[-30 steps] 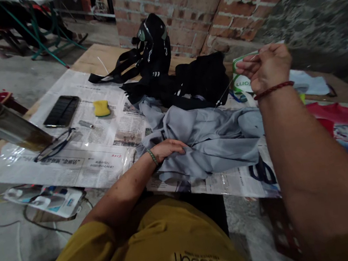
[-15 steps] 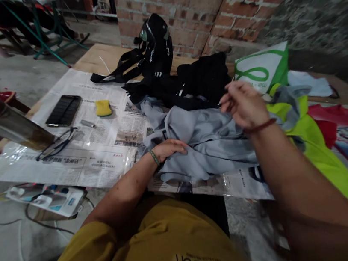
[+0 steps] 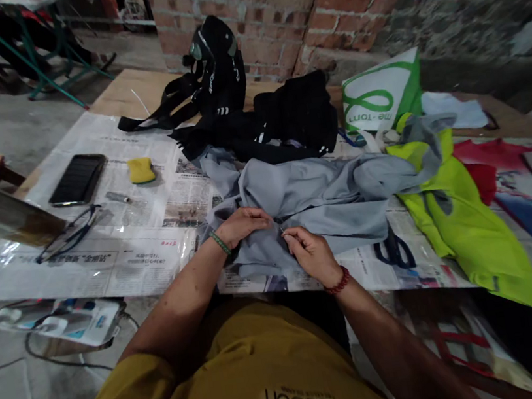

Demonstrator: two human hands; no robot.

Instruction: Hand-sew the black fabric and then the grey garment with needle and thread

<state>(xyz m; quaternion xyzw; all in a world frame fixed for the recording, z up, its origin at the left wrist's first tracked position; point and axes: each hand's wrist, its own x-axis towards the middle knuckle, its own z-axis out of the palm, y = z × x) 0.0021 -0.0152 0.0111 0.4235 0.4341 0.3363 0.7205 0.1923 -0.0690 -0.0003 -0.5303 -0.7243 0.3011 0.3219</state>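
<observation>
A crumpled piece of grey fabric (image 3: pixel 308 183) lies on the newspaper-covered table right in front of me. My left hand (image 3: pixel 244 224) is closed on its near left part, thumb and fingers pinching a fold. Close beside it, my right hand (image 3: pixel 312 254) pinches a thin needle (image 3: pixel 281 229) whose tip points at the fabric by the left fingertips. Any thread is too fine to make out. Dark-handled scissors (image 3: pixel 395 251) lie to the right, partly beneath the fabric's edge.
Behind the fabric are black clothing (image 3: pixel 296 112) and a black bag (image 3: pixel 218 67). A phone (image 3: pixel 78 180), a yellow sponge (image 3: pixel 141 170) and glasses (image 3: pixel 70 233) lie left. A neon vest (image 3: pixel 466 217) hangs over the right front edge. A power strip (image 3: pixel 72 319) sits lower left.
My right hand has come down and left from above the fabric's right side to beside my left hand. The left hand stays on the fabric. The view has shifted slightly right.
</observation>
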